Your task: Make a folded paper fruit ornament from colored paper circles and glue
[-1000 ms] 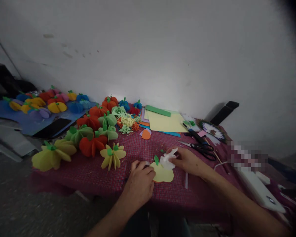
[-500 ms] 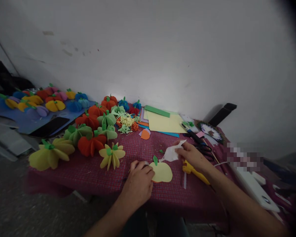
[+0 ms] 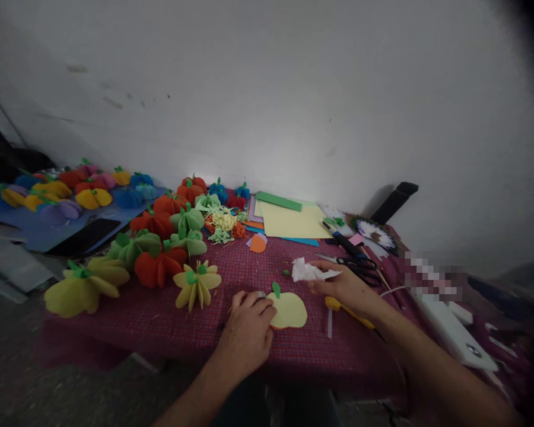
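My right hand (image 3: 338, 290) pinches a crumpled white tissue (image 3: 306, 270) above the table, just up and right of a pale yellow pumpkin-shaped cutout (image 3: 290, 310). The cutout lies flat, with a green leaf-shaped stem (image 3: 276, 289) at its top and an orange edge showing below. My left hand (image 3: 249, 326) rests at the cutout's left side, its fingers curled and the tips at the edge. Something small and greyish shows by those fingers, but what they hold is hidden. A yellow-handled tool (image 3: 351, 313) lies under my right forearm, beside a clear strip (image 3: 330, 323).
Finished yellow (image 3: 197, 286), red and green paper pumpkins stand on the left; more sit on a blue table (image 3: 18, 219) with a black phone (image 3: 83, 236). Coloured sheets (image 3: 293, 221) lie at the back. Black scissors (image 3: 358, 265) and a cutter (image 3: 345, 240) lie right, near a white power strip (image 3: 454, 332).
My right hand has moved slightly left and down, and the tissue has bunched up and turned in its fingers. My left hand stays at the cutout. The view has shifted a little.
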`<state>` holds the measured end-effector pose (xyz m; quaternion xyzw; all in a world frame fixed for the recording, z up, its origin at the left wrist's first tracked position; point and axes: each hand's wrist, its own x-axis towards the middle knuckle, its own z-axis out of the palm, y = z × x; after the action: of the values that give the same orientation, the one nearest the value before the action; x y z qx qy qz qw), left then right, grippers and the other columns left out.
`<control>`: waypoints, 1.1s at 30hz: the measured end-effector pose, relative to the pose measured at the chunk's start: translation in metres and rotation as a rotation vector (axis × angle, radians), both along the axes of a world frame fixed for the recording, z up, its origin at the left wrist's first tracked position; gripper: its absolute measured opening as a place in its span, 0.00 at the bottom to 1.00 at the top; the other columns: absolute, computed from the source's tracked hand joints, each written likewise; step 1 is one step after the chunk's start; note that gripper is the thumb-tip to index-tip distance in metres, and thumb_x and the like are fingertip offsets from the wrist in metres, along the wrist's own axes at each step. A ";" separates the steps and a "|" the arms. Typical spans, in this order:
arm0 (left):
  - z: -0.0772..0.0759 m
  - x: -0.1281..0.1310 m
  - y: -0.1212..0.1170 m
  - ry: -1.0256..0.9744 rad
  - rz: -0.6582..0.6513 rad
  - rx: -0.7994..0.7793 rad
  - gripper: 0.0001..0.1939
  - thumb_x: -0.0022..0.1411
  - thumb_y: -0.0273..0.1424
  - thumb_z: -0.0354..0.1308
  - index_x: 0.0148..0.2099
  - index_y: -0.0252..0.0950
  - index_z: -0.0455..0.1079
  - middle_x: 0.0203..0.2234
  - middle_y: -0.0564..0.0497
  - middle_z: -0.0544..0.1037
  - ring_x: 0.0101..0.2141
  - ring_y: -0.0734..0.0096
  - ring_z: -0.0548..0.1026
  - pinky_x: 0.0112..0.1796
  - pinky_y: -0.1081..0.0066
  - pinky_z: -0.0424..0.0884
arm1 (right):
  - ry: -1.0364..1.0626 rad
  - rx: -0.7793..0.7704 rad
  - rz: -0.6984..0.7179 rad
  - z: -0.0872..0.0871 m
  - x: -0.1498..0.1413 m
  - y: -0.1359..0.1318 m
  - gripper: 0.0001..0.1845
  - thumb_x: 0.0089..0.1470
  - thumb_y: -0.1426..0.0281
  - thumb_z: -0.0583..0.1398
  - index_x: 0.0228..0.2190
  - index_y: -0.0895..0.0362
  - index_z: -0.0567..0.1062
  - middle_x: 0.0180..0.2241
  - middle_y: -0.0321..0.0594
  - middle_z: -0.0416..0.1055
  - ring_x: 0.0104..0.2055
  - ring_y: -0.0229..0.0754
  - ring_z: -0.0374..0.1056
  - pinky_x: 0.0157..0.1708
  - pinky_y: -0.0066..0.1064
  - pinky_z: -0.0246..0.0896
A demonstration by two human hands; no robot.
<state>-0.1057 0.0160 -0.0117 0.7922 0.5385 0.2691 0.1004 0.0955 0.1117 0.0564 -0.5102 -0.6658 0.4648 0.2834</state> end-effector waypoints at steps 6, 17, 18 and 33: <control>0.001 -0.005 0.004 -0.117 0.044 0.038 0.18 0.55 0.24 0.50 0.48 0.41 0.67 0.45 0.49 0.74 0.48 0.60 0.65 0.49 0.55 0.54 | -0.052 0.067 0.096 0.005 0.005 0.002 0.15 0.43 0.65 0.62 0.35 0.58 0.75 0.28 0.36 0.72 0.27 0.37 0.65 0.28 0.27 0.60; 0.044 0.007 0.025 -0.489 -0.004 -0.016 0.09 0.57 0.33 0.56 0.41 0.41 0.72 0.35 0.52 0.77 0.37 0.68 0.72 0.40 0.68 0.64 | 0.112 0.156 0.273 0.000 -0.006 -0.010 0.10 0.44 0.65 0.64 0.29 0.57 0.72 0.29 0.34 0.69 0.33 0.37 0.65 0.34 0.28 0.60; 0.045 0.010 0.025 -0.510 0.033 0.002 0.08 0.57 0.34 0.56 0.38 0.40 0.73 0.33 0.53 0.77 0.35 0.69 0.72 0.39 0.68 0.64 | 0.121 0.192 0.246 -0.002 -0.009 -0.011 0.10 0.43 0.64 0.64 0.29 0.57 0.73 0.30 0.35 0.69 0.34 0.37 0.65 0.35 0.28 0.60; 0.038 0.014 0.020 -0.317 0.045 0.086 0.13 0.57 0.25 0.51 0.43 0.43 0.71 0.43 0.54 0.75 0.45 0.68 0.69 0.46 0.62 0.60 | 0.359 -0.031 0.098 -0.013 -0.018 -0.020 0.16 0.41 0.63 0.64 0.31 0.56 0.66 0.26 0.31 0.66 0.26 0.33 0.63 0.24 0.25 0.62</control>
<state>-0.0920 0.0364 0.0259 0.7309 0.5216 0.4158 0.1441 0.0780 0.0918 0.0429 -0.3904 -0.6213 0.5717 0.3670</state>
